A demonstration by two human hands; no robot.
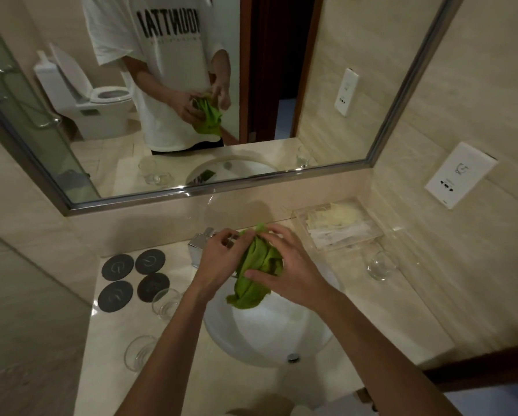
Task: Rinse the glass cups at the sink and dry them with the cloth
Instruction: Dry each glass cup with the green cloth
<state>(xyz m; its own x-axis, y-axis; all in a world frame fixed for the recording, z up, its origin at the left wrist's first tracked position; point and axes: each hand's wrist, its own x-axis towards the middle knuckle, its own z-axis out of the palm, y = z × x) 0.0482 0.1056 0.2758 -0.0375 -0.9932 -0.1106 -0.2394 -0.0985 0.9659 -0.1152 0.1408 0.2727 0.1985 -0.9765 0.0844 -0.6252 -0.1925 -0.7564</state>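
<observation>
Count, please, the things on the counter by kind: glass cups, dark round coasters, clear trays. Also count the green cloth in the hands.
Glass cups: 3
Dark round coasters: 4
Clear tray: 1
Green cloth: 1
Total: 9

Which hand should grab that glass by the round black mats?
Probably the left hand. Both hands hold the green cloth over the sink, but that glass stands on the left side, nearer it than the right hand.
</observation>
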